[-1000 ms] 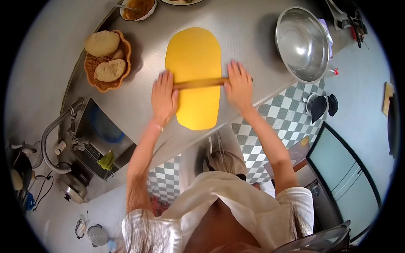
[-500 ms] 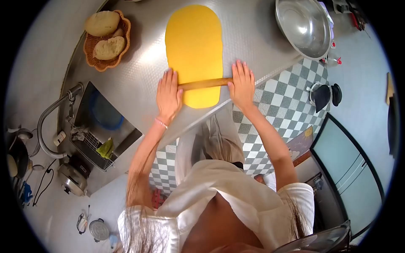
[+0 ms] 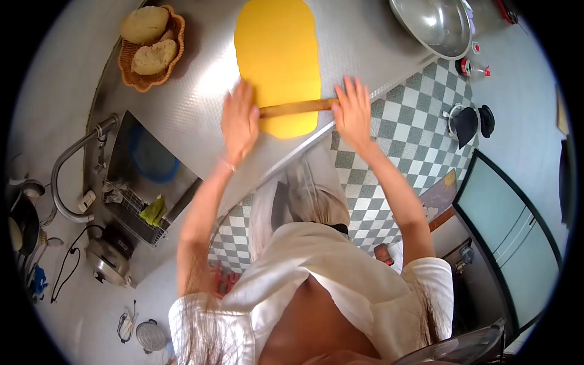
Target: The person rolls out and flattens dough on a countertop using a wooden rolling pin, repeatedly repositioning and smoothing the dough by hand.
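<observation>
A long sheet of yellow dough (image 3: pixel 277 58) lies flat on the metal counter, its far end cut off by the top of the view. Across its near part rests a thin wooden rolling pin (image 3: pixel 296 109). My left hand (image 3: pixel 240 121) lies over the pin's left end, fingers stretched forward and a little blurred. Over the right end is my right hand (image 3: pixel 351 112), flat with its fingers extended and slightly spread. Both palms hide the pin's tips. Neither hand has its fingers wrapped round the pin.
A wicker basket (image 3: pixel 126 72) with pale bread pieces stands at the far left. A large steel bowl (image 3: pixel 435 30) sits at the counter's right edge. To the left is a sink (image 3: pixel 179 185) with a curved faucet (image 3: pixel 61 173). Checkered floor (image 3: pixel 389 146) shows beyond the counter edge.
The whole view has shifted, so counter items appear higher. Relative to the dough, the rolling pin and both hands are slightly nearer its close edge. The left hand is now more blurred.
</observation>
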The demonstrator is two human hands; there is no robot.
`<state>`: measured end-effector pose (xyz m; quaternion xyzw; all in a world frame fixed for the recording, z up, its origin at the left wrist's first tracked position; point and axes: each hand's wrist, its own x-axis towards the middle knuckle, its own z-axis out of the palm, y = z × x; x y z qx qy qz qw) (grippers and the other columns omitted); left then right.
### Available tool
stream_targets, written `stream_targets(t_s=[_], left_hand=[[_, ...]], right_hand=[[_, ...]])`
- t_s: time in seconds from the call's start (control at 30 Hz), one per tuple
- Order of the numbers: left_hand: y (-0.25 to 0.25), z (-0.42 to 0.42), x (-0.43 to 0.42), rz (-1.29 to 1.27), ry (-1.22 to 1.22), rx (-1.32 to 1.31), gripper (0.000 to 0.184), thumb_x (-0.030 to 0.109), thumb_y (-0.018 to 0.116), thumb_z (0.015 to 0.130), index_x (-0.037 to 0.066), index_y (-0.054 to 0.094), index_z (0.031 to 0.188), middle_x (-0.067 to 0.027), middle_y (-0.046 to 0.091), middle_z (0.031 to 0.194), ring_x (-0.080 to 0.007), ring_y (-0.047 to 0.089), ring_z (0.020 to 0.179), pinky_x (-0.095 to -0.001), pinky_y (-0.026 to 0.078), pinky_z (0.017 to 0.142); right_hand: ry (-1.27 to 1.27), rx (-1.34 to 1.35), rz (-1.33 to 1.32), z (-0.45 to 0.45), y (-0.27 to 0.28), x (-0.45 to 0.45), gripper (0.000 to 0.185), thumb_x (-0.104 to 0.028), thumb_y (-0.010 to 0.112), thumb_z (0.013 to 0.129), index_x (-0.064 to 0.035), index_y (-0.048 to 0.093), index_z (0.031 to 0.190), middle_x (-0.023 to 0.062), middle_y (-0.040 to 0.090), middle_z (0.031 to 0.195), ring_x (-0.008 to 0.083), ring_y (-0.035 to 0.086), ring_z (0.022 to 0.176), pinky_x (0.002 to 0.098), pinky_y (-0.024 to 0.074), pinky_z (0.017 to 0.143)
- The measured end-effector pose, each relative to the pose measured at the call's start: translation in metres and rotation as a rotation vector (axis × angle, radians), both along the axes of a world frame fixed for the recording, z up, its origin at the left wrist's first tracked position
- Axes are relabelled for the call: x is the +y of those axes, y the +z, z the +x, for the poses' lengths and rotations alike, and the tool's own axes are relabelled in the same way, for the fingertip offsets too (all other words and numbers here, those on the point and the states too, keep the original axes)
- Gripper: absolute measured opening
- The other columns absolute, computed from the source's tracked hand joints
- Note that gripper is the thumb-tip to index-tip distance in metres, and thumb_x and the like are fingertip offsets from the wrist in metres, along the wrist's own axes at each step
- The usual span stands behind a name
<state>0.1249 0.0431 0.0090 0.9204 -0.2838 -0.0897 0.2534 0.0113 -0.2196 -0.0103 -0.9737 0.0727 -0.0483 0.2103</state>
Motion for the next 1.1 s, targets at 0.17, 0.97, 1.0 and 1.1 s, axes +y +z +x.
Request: stream_targets(t_s=[0.17, 0.97, 1.0, 1.1], left_hand=[[-0.037, 0.045, -0.035, 0.008, 0.100, -0.144, 0.055, 0.022, 0.045, 0.093, 0.000, 0.033, 0.142, -0.0220, 0.030, 0.148, -0.0364, 0.029, 0.136, -0.0487, 0.020, 0.114], [-0.021, -0.010, 0.003, 0.166, -0.045, -0.147, 0.057, 0.030, 0.050, 0.091, 0.008, 0.038, 0.142, -0.0125, 0.033, 0.150, -0.0289, 0.030, 0.138, -0.0464, 0.021, 0.113], [-0.026, 0.008, -0.006, 0.209, -0.058, -0.233, 0.059, 0.032, 0.049, 0.091, 0.009, 0.036, 0.143, -0.0123, 0.032, 0.150, -0.0293, 0.030, 0.138, -0.0468, 0.021, 0.113], [-0.020, 0.086, -0.047, 0.079, 0.052, -0.352, 0.061, 0.034, 0.048, 0.091, 0.005, 0.034, 0.143, -0.0164, 0.035, 0.146, -0.0321, 0.032, 0.136, -0.0473, 0.021, 0.113]], right_hand=[[-0.103, -0.066, -0.055, 0.072, -0.014, -0.010, 0.055, -0.028, 0.053, 0.090, -0.0054, 0.041, 0.138, 0.0186, 0.032, 0.147, 0.0362, 0.028, 0.137, 0.0529, 0.0182, 0.111], [0.031, -0.042, -0.053, 0.001, -0.012, 0.008, 0.046, -0.034, 0.055, 0.088, -0.0105, 0.051, 0.126, 0.0107, 0.041, 0.143, 0.0295, 0.033, 0.135, 0.0515, 0.0206, 0.110], [-0.004, -0.110, -0.074, 0.024, -0.019, 0.002, 0.049, -0.037, 0.052, 0.089, -0.0110, 0.048, 0.130, 0.0118, 0.038, 0.146, 0.0311, 0.030, 0.137, 0.0535, 0.0170, 0.112], [-0.126, -0.202, -0.068, 0.111, -0.016, -0.029, 0.056, -0.036, 0.052, 0.088, -0.0087, 0.044, 0.136, 0.0151, 0.034, 0.148, 0.0334, 0.027, 0.138, 0.0539, 0.0165, 0.112]])
